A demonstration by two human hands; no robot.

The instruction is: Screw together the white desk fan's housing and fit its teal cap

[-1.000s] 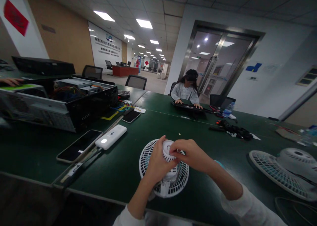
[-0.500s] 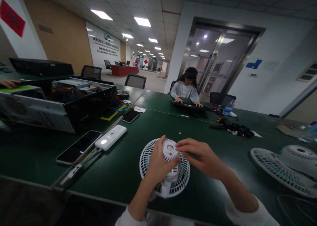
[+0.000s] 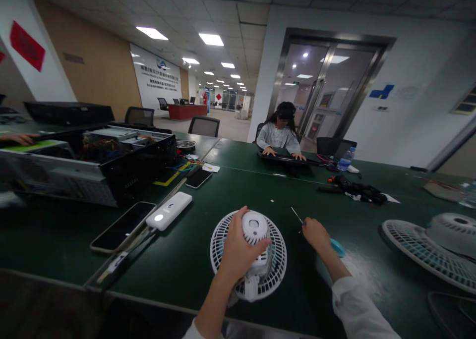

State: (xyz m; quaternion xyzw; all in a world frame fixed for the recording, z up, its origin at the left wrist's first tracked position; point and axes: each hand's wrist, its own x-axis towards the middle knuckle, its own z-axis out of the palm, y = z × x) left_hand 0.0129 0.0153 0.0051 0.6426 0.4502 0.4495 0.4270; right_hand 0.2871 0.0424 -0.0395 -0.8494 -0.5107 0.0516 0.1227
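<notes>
My left hand (image 3: 238, 250) is wrapped around the white motor housing (image 3: 255, 227) of a small desk fan, which lies on its back on the green table. The fan's round white grille (image 3: 275, 264) shows around the housing, and my hand hides part of it. My right hand (image 3: 316, 234) is apart from the fan, to its right. It grips a thin screwdriver (image 3: 297, 216) with a light blue handle (image 3: 337, 247), its steel shaft pointing up and left.
A second white fan (image 3: 420, 245) lies at the right. To the left are a phone (image 3: 122, 226), a white power bank (image 3: 169, 210) and an open computer case (image 3: 92, 168). Across the table, a seated person (image 3: 278, 136) has both hands on a dark object. Black tools (image 3: 357, 190) and a water bottle (image 3: 345, 159) lie nearby.
My right hand has moved off the motor housing to the right, and the screwdriver now shows in it. My left hand stays on the housing.
</notes>
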